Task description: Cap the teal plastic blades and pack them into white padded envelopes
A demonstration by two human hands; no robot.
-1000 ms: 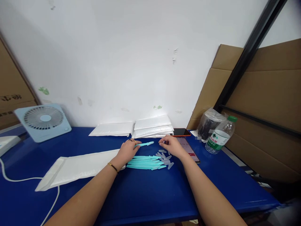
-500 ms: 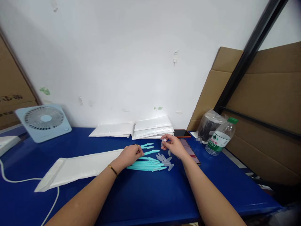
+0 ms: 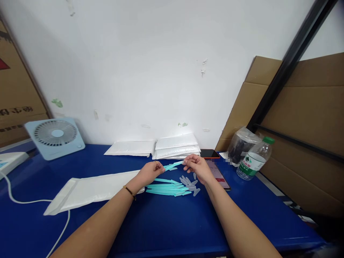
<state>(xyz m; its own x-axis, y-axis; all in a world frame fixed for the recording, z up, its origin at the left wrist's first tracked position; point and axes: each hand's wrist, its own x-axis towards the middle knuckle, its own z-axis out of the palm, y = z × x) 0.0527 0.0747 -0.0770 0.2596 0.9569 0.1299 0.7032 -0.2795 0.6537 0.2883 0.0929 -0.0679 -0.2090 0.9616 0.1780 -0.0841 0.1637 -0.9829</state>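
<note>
My left hand [image 3: 149,173] pinches the handle of a turquoise eyebrow razor [image 3: 174,165], raised a little and pointing to the right. The fingertips of my right hand [image 3: 198,167] are closed at the razor's blade end, on a small clear blade cap [image 3: 184,162] that they partly hide. Whether the cap is fully on the blade I cannot tell. Below the hands, several more turquoise razors [image 3: 167,190] lie roughly side by side on the blue table [image 3: 172,222]. Several loose clear caps [image 3: 191,187] are scattered at their right ends.
A long white padded envelope [image 3: 91,191] lies left of the razors. Stacked white envelopes [image 3: 176,147] rest against the wall. Two phones, one lit [image 3: 219,175] and one dark [image 3: 209,154], lie at right near a water bottle [image 3: 254,159]. A blue fan [image 3: 56,138] stands far left.
My left hand has lifted a razor from the table. My right hand has brought the cap to its blade end. The view has shifted slightly.
</note>
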